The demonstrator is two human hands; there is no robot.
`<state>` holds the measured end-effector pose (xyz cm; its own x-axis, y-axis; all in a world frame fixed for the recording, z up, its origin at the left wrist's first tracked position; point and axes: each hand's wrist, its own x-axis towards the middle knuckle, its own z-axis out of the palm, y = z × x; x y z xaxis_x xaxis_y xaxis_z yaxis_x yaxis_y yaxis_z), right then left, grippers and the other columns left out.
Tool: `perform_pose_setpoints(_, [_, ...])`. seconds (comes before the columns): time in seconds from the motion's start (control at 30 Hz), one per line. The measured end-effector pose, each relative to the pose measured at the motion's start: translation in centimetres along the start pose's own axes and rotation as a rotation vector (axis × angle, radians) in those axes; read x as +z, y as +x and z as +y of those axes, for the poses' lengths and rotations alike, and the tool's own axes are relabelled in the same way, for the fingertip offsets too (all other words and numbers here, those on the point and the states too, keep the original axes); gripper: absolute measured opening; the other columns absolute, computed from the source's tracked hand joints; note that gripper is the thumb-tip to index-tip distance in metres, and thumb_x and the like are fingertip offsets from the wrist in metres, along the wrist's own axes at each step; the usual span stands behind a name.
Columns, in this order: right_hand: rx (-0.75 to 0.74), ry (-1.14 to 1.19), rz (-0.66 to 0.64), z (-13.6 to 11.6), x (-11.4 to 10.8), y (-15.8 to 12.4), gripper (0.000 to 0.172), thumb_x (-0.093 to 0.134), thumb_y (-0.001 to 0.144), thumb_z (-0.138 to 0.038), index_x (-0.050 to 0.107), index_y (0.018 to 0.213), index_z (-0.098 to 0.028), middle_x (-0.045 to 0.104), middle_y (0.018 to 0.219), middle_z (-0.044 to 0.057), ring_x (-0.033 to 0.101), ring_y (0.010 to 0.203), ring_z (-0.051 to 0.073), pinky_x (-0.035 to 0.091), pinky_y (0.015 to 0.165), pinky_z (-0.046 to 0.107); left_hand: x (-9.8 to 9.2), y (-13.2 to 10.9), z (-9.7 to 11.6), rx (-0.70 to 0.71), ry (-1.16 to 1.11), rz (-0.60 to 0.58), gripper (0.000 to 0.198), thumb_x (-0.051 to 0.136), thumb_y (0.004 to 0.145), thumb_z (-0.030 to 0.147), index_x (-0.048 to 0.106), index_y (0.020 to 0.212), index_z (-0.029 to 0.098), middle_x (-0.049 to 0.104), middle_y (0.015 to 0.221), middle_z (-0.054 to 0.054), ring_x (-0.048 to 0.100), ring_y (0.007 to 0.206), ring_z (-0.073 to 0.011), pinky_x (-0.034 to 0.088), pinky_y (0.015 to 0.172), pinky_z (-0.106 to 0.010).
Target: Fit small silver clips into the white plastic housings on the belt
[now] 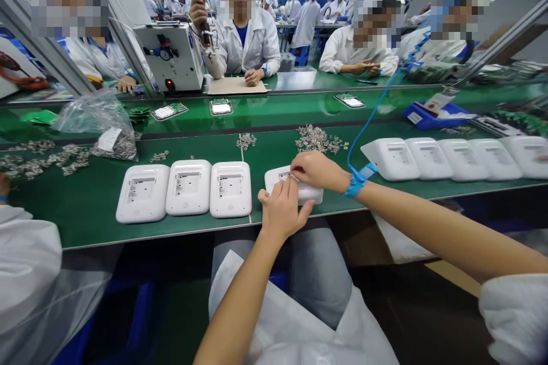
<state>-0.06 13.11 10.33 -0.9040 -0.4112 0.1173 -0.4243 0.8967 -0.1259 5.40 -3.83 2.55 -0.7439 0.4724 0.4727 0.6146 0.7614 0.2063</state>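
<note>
A white plastic housing [315,195] lies on the green bench in front of me, partly covered by both hands. My left hand [282,208] is closed on its near side, fingers bent over the face and thumb at the front edge. My right hand [315,170] reaches in from the right, fingers pinched together at the housing's recess. Whatever is between those fingertips is too small or hidden to name. A blue wrist strap [358,180] with a coiled cord circles my right wrist. Beyond my hands sits a pile of small metal parts [317,140].
Three white housings [231,189] lie face up to the left; several more [394,159] stand in a row at right. Farther back are a bag of metal parts [113,137], circuit boards [221,106] and a blue tray [440,115]. Co-workers [246,40] sit across the bench.
</note>
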Motion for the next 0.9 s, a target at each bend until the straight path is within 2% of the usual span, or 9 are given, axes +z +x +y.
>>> perform_pose_setpoints(0.2, [0.109, -0.106, -0.04, -0.8, 0.0, 0.5, 0.012, 0.059, 0.092, -0.014, 0.07, 0.09, -0.014, 0.068, 0.094, 0.008, 0.062, 0.083, 0.02, 0.037, 0.072, 0.028, 0.2, -0.1, 0.0, -0.006, -0.007, 0.04, 0.063, 0.033, 0.103, 0.056, 0.054, 0.142, 0.012, 0.061, 0.142, -0.017, 0.059, 0.114, -0.0298, 0.035, 0.084, -0.046])
perform_pose_setpoints(0.4, [0.09, -0.103, -0.054, -0.7, 0.0, 0.6, 0.007, 0.061, 0.092, -0.013, 0.068, 0.094, -0.014, 0.067, 0.096, 0.009, 0.061, 0.085, 0.021, 0.036, 0.071, 0.028, 0.2, -0.1, -0.2, -0.036, -0.026, 0.05, 0.061, 0.031, 0.104, 0.054, 0.053, 0.144, 0.014, 0.057, 0.148, -0.016, 0.059, 0.111, -0.0278, 0.034, 0.081, -0.045])
perform_pose_setpoints(0.6, [0.076, -0.043, 0.006, -0.3, 0.8, 0.1, 0.014, 0.057, 0.09, -0.008, 0.066, 0.097, -0.014, 0.068, 0.091, 0.007, 0.06, 0.082, 0.019, 0.035, 0.07, 0.027, 0.1, 0.2, 0.1, -0.019, 0.033, -0.011, 0.063, 0.031, 0.103, 0.055, 0.053, 0.145, 0.014, 0.054, 0.151, -0.015, 0.057, 0.113, -0.031, 0.037, 0.082, -0.048])
perform_pose_setpoints(0.9, [0.072, -0.005, 0.007, -0.2, 1.0, 0.1, 0.01, 0.055, 0.086, -0.008, 0.058, 0.088, -0.017, 0.064, 0.085, 0.005, 0.055, 0.076, 0.018, 0.032, 0.067, 0.027, 0.2, 0.1, 0.0, -0.022, 0.009, -0.012, 0.065, 0.027, 0.104, 0.056, 0.052, 0.146, 0.013, 0.052, 0.152, -0.015, 0.056, 0.113, -0.0311, 0.036, 0.082, -0.048])
